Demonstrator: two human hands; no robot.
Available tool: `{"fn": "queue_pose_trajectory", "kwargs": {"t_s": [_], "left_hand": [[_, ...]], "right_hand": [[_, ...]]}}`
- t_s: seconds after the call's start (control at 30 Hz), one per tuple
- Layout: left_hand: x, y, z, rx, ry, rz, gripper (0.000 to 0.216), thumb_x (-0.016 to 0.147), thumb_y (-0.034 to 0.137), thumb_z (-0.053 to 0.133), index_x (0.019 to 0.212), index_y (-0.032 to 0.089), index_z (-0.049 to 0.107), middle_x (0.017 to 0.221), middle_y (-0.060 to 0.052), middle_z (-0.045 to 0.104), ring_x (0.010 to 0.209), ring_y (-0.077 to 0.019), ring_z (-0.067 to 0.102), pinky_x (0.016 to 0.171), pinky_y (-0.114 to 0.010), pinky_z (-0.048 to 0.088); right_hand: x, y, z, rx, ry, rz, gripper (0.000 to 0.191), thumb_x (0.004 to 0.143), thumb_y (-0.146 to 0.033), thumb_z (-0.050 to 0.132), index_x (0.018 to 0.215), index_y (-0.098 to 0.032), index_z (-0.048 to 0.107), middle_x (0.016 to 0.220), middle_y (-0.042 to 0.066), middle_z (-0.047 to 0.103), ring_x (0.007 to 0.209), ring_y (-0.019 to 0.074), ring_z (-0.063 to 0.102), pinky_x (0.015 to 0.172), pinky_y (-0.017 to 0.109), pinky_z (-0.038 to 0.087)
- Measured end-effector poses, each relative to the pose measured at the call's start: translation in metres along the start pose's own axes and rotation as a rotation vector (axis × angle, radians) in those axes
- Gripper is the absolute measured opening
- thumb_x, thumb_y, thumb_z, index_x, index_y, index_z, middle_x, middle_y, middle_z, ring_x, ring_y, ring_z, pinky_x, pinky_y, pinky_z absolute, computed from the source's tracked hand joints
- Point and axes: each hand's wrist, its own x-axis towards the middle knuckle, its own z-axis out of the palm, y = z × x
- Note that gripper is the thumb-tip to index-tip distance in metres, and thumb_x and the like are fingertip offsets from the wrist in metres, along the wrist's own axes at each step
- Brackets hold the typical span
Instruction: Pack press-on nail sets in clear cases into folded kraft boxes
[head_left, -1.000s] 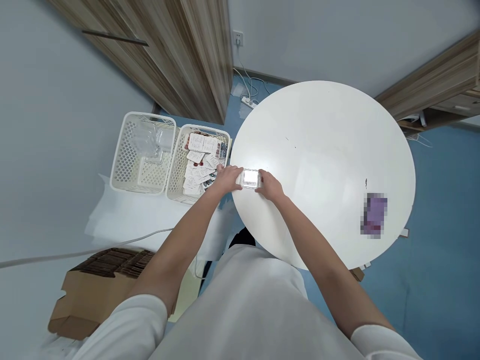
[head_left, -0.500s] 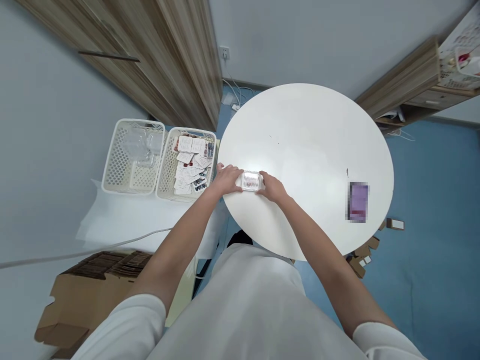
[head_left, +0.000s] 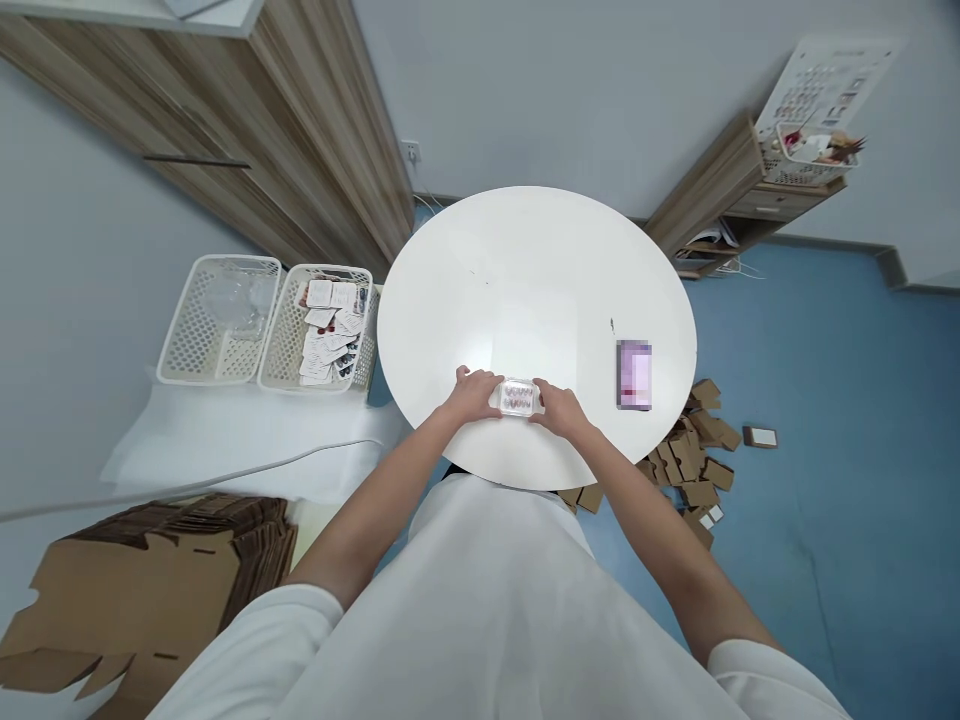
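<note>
A small clear plastic box lies at or just above the near side of a round white table. Rows of small pinkish pieces that look like false nails show inside it. My left hand grips the box's left end between thumb and fingers. On the opposite end, my right hand pinches it the same way. Whether the box rests on the tabletop I cannot tell.
To the left stand a white basket of cards with nail sets and another basket with clear plastic packaging. A blurred-out purple item lies on the table's right. Cardboard boxes litter the floor; flattened cardboard is stacked lower left.
Both hands, still on the clear box, have shifted right across the table, away from its left edge. The whole view has turned, showing more boxes on the floor.
</note>
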Motion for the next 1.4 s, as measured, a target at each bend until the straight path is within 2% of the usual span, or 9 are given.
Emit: {"fn": "queue_pose_trajectory", "kwargs": {"t_s": [0.17, 0.3, 0.63, 0.9, 0.97, 1.07, 1.17, 1.27, 1.4], "left_hand": [[0.002, 0.033, 0.019, 0.02, -0.046, -0.028, 0.052, 0.061, 0.048, 0.064, 0.105, 0.023, 0.049, 0.093, -0.005, 0.059, 0.093, -0.025, 0.051, 0.083, -0.041, 0.019], [-0.003, 0.046, 0.032, 0.04, -0.088, -0.029, 0.053, 0.061, 0.048, 0.065, 0.104, 0.023, 0.049, 0.093, -0.005, 0.059, 0.094, -0.0251, 0.051, 0.083, -0.041, 0.02], [-0.012, 0.046, 0.055, 0.078, -0.12, -0.107, 0.059, 0.063, 0.045, 0.065, 0.114, 0.024, 0.042, 0.096, -0.005, 0.058, 0.094, -0.0249, 0.052, 0.084, -0.041, 0.022], [-0.015, 0.045, 0.061, 0.052, -0.119, -0.108, 0.067, 0.066, 0.043, 0.062, 0.124, 0.023, 0.032, 0.101, -0.007, 0.057, 0.098, -0.0259, 0.051, 0.082, -0.04, 0.024], [-0.016, 0.045, 0.059, 0.051, -0.111, -0.109, 0.07, 0.066, 0.043, 0.062, 0.125, 0.023, 0.031, 0.103, -0.008, 0.056, 0.1, -0.0263, 0.05, 0.083, -0.04, 0.024], [-0.023, 0.046, 0.056, 0.048, -0.043, -0.115, 0.076, 0.063, 0.046, 0.064, 0.127, 0.022, 0.029, 0.11, -0.01, 0.052, 0.103, -0.0276, 0.046, 0.085, -0.041, 0.023], [-0.037, 0.045, 0.058, 0.03, 0.034, -0.051, 0.07, 0.062, 0.047, 0.066, 0.121, 0.023, 0.037, 0.115, -0.01, 0.048, 0.106, -0.027, 0.042, 0.088, -0.04, 0.022], [-0.053, 0.04, 0.066, 0.026, 0.042, 0.026, 0.043, 0.067, 0.04, 0.064, 0.104, 0.022, 0.051, 0.11, -0.008, 0.05, 0.104, -0.0242, 0.042, 0.086, -0.039, 0.022], [-0.063, 0.033, 0.077, 0.021, 0.021, 0.039, 0.017, 0.076, 0.033, 0.056, 0.089, 0.023, 0.058, 0.1, -0.006, 0.055, 0.098, -0.0211, 0.044, 0.083, -0.038, 0.022]], "right_hand": [[-0.023, 0.025, 0.012, -0.017, -0.018, 0.018, 0.063, 0.069, -0.036, 0.064, 0.122, -0.019, 0.034, 0.098, 0.007, 0.061, 0.084, 0.0211, 0.057, 0.071, 0.032, 0.034], [-0.036, 0.035, 0.024, 0.003, -0.044, 0.013, 0.063, 0.068, -0.037, 0.064, 0.121, -0.02, 0.034, 0.102, 0.008, 0.061, 0.087, 0.0215, 0.057, 0.075, 0.032, 0.033], [-0.036, 0.035, 0.041, -0.01, -0.083, 0.023, 0.061, 0.069, -0.034, 0.062, 0.121, -0.021, 0.033, 0.109, 0.009, 0.057, 0.096, 0.0225, 0.055, 0.078, 0.033, 0.032], [-0.039, 0.038, 0.044, 0.006, -0.068, 0.024, 0.066, 0.071, -0.033, 0.061, 0.127, -0.02, 0.028, 0.11, 0.01, 0.056, 0.097, 0.0226, 0.054, 0.077, 0.034, 0.034], [-0.042, 0.037, 0.041, -0.002, -0.052, 0.024, 0.072, 0.07, -0.034, 0.062, 0.13, -0.02, 0.025, 0.112, 0.011, 0.054, 0.097, 0.0235, 0.053, 0.076, 0.034, 0.034], [-0.053, 0.036, 0.038, -0.009, 0.046, -0.007, 0.078, 0.067, -0.04, 0.065, 0.131, -0.021, 0.025, 0.114, 0.012, 0.05, 0.097, 0.0247, 0.05, 0.075, 0.034, 0.035], [-0.069, 0.034, 0.044, -0.013, 0.149, -0.063, 0.063, 0.067, -0.042, 0.065, 0.12, -0.021, 0.04, 0.111, 0.01, 0.05, 0.096, 0.0246, 0.048, 0.076, 0.034, 0.035], [-0.084, 0.036, 0.059, -0.044, 0.164, -0.108, 0.038, 0.071, -0.035, 0.063, 0.105, -0.02, 0.052, 0.107, 0.009, 0.053, 0.095, 0.0237, 0.047, 0.078, 0.034, 0.034], [-0.092, 0.044, 0.077, -0.069, 0.163, -0.146, 0.016, 0.081, -0.03, 0.052, 0.093, -0.02, 0.058, 0.105, 0.008, 0.055, 0.095, 0.0216, 0.046, 0.08, 0.033, 0.032]]}}
